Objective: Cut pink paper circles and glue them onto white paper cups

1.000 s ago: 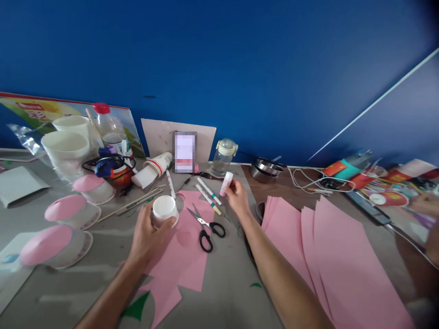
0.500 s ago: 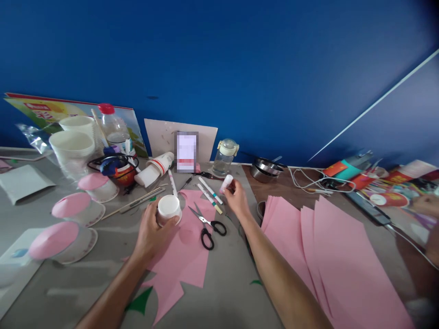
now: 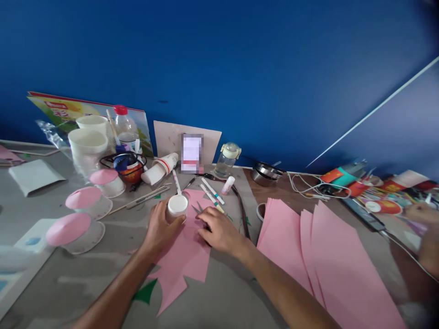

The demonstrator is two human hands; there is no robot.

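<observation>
My left hand [image 3: 165,226] is wrapped round a short white paper cup [image 3: 177,206], its round white end facing up. My right hand [image 3: 216,228] hovers low over the pink paper [image 3: 192,262], thumb and forefinger apart. Beneath its fingers lie the scissors [image 3: 198,208]; only the blades show clearly, and the handles are mostly hidden. A round pink piece on the sheet is partly covered by that hand. Past the right hand, a white-and-pink glue stick [image 3: 228,185] stands upright on the table, beside two markers [image 3: 212,191].
Several cups with pink tops [image 3: 70,229] line the left side. Behind them are stacked paper cups [image 3: 88,146] and a red-capped bottle [image 3: 125,123]. A phone [image 3: 192,153] and a water jar [image 3: 227,160] stand at the back. Pink sheets [image 3: 343,246] lie right; another person's hand [image 3: 420,212] is far right.
My right hand has set the glue stick upright on the table and moved left and nearer, over the scissors. My left hand still holds the cup. The view has turned slightly left.
</observation>
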